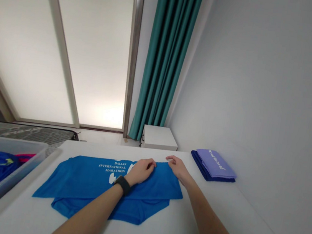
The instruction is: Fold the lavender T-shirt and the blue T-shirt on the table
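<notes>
1. the blue t-shirt (pixel 88 185) lies flat on the white tabletop (pixel 186 229), toward its far edge and left of the middle, with one side already folded over; white lettering shows near its far hem.
2. the left hand (pixel 141 169) rests on the folded edge with fingers curled, pinching the cloth; a dark watch (pixel 122 184) sits on that wrist.
3. the right hand (pixel 178 166) lies at the shirt's far right corner, fingers flat and loosely spread, pressing the fabric rather than gripping it.
4. the shirt looks light, thin and limp, likely a slick sports knit that slides and creases easily; it seems best taken by pinching hems or fold edges with both hands.
5. a folded purple stack (pixel 214 164) sits near the tabletop's far right corner, well apart from the shirt.
6. a clear bin (pixel 4 181) with more blue clothes stands at the left edge.
</notes>
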`<state>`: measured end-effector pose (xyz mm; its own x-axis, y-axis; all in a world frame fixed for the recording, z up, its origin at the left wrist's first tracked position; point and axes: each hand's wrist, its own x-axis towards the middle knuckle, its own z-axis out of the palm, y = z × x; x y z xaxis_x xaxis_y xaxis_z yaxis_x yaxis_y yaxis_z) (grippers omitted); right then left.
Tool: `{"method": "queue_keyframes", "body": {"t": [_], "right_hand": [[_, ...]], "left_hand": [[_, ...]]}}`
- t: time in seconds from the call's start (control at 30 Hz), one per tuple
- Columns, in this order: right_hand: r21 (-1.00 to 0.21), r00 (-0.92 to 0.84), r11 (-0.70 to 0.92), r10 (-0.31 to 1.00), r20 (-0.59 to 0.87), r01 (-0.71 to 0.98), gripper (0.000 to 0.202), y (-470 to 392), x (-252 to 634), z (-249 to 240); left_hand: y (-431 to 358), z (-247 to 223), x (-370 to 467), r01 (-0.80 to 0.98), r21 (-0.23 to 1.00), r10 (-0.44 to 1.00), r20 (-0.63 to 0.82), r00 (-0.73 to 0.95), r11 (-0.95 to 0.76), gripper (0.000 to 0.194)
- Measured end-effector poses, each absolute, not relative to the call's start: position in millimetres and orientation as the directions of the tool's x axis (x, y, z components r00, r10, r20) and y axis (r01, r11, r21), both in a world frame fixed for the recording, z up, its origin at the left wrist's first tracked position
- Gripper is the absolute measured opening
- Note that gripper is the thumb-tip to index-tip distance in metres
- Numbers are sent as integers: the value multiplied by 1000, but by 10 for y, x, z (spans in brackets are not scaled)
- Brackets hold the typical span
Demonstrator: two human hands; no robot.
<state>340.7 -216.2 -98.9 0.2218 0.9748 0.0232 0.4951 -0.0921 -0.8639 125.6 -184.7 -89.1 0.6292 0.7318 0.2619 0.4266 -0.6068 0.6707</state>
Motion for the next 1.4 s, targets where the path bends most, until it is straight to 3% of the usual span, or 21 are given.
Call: {"method": "queue_keyframes", "body": {"t": [0.13, 0.37, 0.6, 0.87, 1.13, 1.27, 1.4], "right_hand": [[-823, 244, -42, 962, 119, 567, 26, -2205, 3350, -1051], [-809, 256, -75, 962, 95, 583, 20, -2115, 3370, -1082], [-825, 262, -154, 965, -7, 544, 15, -1938, 3447, -1096], [-742, 235, -34, 957, 169, 670, 23, -2111, 3334, -1141], [-374, 111, 7, 950, 292, 927, 33, -2270, 3316, -1057], [-66, 60, -41, 941, 333, 997, 37, -2417, 3193, -858], [18, -73, 71, 953, 294, 997, 46, -2573, 2889, -894]], "left_hand": [[-1849, -916, 1256, 441, 625, 716, 289, 635, -643, 25], [-1957, -872, 1262, 598, 284, 662, 325, 675, -749, 27], [-1963, -884, 1272, 601, 278, 662, 301, 687, -749, 25], [-1941, -911, 1258, 617, 284, 679, 295, 672, -734, 26], [-1944, -939, 1251, 621, 222, 658, 317, 683, -752, 28], [-1926, -984, 1269, 613, 222, 651, 313, 692, -758, 29], [-1912, -1040, 1283, 626, 208, 657, 319, 683, -752, 32]]}}
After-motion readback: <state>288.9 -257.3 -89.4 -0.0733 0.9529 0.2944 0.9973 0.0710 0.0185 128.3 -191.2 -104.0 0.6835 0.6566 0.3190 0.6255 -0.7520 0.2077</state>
